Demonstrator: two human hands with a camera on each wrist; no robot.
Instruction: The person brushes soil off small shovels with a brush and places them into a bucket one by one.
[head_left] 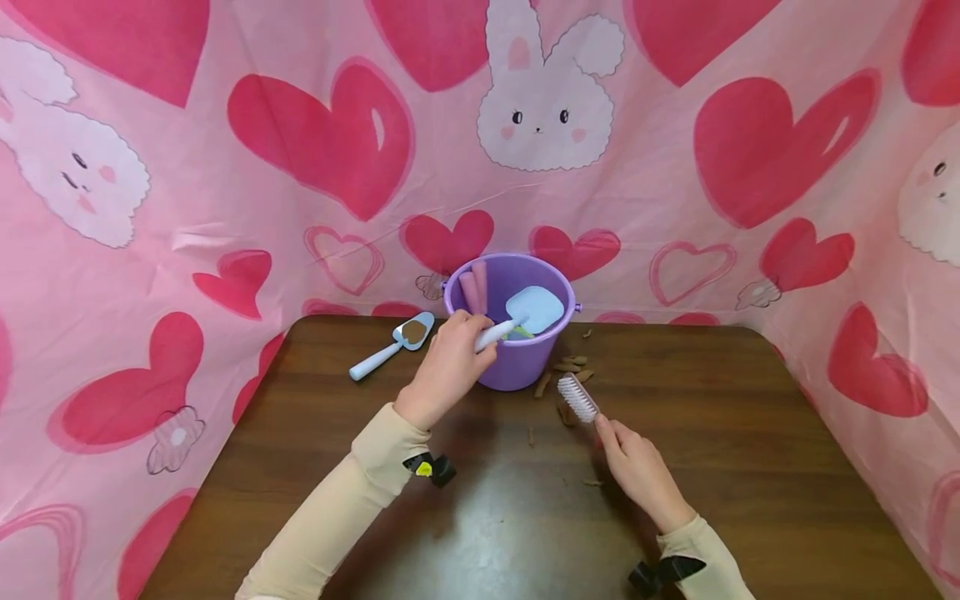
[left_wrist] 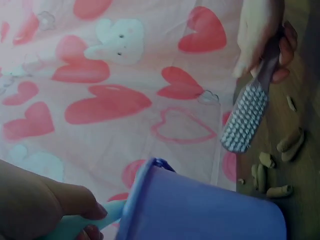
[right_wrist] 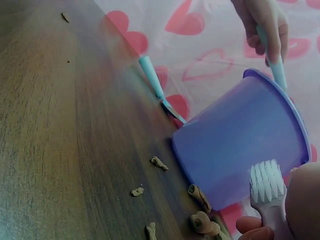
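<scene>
My left hand (head_left: 450, 362) grips the pale handle of a light blue toy shovel (head_left: 535, 309), whose blade is over the mouth of a purple bucket (head_left: 517, 367). Two pink handles (head_left: 474, 287) lean inside the bucket, and a bit of green shows under the shovel. To the right, my right hand (head_left: 637, 467) holds a scrub brush (head_left: 577, 398) by its handle. Its white bristles (left_wrist: 245, 117) face the bucket side, above brown curled pieces (head_left: 573, 364) on the table. What the pink handles belong to is hidden by the bucket wall.
Left of the bucket a light blue trowel (head_left: 390, 346) lies on the dark wooden table (head_left: 315, 467), with a brown patch on its blade. More brown bits (right_wrist: 159, 163) are scattered in front of the bucket. A pink heart-and-rabbit cloth (head_left: 420, 183) hangs close behind the bucket.
</scene>
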